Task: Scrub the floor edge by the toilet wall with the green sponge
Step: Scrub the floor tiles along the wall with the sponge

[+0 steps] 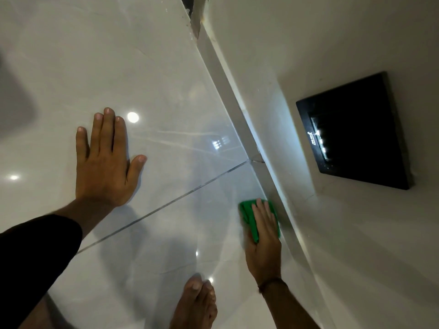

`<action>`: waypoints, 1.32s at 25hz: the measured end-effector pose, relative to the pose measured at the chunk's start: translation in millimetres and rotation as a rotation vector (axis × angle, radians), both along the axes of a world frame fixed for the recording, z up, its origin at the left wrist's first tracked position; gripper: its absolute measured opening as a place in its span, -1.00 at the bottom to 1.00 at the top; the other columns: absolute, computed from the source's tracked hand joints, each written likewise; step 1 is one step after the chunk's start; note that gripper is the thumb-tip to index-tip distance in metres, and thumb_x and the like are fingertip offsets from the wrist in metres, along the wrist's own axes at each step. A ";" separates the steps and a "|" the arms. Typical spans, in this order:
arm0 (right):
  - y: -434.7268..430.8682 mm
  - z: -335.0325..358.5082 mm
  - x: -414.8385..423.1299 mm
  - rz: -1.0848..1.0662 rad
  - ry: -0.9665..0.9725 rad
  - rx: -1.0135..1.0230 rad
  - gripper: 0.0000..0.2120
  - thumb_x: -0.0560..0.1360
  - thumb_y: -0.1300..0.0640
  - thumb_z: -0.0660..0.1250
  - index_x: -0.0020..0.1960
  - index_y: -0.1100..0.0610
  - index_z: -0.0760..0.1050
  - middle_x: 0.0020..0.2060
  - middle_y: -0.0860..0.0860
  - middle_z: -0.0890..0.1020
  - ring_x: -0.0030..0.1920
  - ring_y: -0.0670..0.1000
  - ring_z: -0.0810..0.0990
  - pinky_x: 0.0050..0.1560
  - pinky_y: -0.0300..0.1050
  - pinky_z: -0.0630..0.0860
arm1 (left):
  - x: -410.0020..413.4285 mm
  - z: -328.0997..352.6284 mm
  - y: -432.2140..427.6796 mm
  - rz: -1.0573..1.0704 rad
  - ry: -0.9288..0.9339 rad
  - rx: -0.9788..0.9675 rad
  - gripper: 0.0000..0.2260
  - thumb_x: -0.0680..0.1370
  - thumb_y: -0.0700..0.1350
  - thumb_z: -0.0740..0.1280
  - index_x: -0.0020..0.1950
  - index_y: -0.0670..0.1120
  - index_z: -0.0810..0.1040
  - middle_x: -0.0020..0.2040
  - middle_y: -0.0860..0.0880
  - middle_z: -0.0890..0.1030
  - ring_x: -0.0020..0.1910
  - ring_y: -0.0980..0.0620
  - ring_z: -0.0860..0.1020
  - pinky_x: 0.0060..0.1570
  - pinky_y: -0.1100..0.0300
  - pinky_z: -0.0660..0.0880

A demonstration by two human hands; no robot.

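My right hand (pixel 262 231) lies flat on the green sponge (pixel 248 216) and presses it onto the glossy floor tile, right against the floor edge (pixel 240 129) where the tile meets the wall skirting. Most of the sponge is hidden under my fingers. My left hand (pixel 105 160) rests palm down on the floor to the left, fingers spread and holding nothing. The floor edge runs diagonally from the top centre down to the lower right.
A black flush plate (pixel 356 134) is set in the pale wall (pixel 344 43) on the right. A dark grout line (pixel 166 205) crosses the floor between my hands. My bare foot (pixel 197 305) stands at the bottom centre. A dark gap (pixel 190 3) shows at the top.
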State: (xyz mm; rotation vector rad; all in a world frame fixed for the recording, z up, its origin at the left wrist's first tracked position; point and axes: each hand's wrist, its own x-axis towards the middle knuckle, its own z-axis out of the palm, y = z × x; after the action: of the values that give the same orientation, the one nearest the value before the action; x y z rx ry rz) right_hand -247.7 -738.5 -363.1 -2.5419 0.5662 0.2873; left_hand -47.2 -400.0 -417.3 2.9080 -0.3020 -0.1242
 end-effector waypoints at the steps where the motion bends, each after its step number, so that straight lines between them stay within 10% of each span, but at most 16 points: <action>1: -7.6 1.3 -19.5 -0.002 0.033 -0.024 -0.35 0.60 0.30 0.36 0.61 0.05 0.20 0.62 -0.08 0.22 0.65 -0.07 0.05 0.51 0.37 0.28 | -0.2 -0.3 0.6 0.002 0.000 0.004 -0.23 0.75 0.22 0.04 0.82 -0.24 0.03 0.84 -0.29 0.03 0.83 -0.30 0.01 0.77 -0.31 -0.08; 14: 16.0 3.7 39.8 0.192 0.046 -0.052 -0.41 0.61 0.06 0.08 0.62 0.16 0.16 0.62 0.13 0.21 0.64 0.16 0.10 0.55 0.36 0.22 | -0.5 -4.9 1.1 0.001 -0.023 -0.004 -0.24 0.75 0.20 0.06 0.83 -0.22 0.02 0.84 -0.28 0.03 0.84 -0.29 0.02 0.78 -0.28 -0.12; 24: 99.7 -10.0 296.3 0.275 -0.163 0.046 -0.27 0.46 0.54 0.20 0.57 0.14 0.30 0.59 0.14 0.31 0.63 0.16 0.13 0.64 0.12 0.04 | -0.8 -8.2 4.5 -0.008 -0.019 0.017 -0.22 0.73 0.22 0.05 0.83 -0.22 0.02 0.84 -0.28 0.04 0.83 -0.29 0.02 0.78 -0.30 -0.09; 33: 9.7 14.8 61.1 0.216 0.059 0.006 -0.44 0.63 0.10 0.04 0.61 0.17 0.22 0.63 0.07 0.23 0.66 0.04 0.03 0.59 0.29 0.14 | 0.4 -2.0 3.0 -0.009 0.001 0.008 -0.22 0.71 0.19 0.11 0.82 -0.24 0.06 0.83 -0.30 0.06 0.82 -0.32 0.04 0.76 -0.31 -0.08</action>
State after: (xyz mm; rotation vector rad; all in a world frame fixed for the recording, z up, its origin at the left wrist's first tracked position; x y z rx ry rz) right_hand -186.6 -728.8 -348.3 -2.5982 0.3111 0.4408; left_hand -46.8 -396.9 -419.3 2.9152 -0.3148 -0.1282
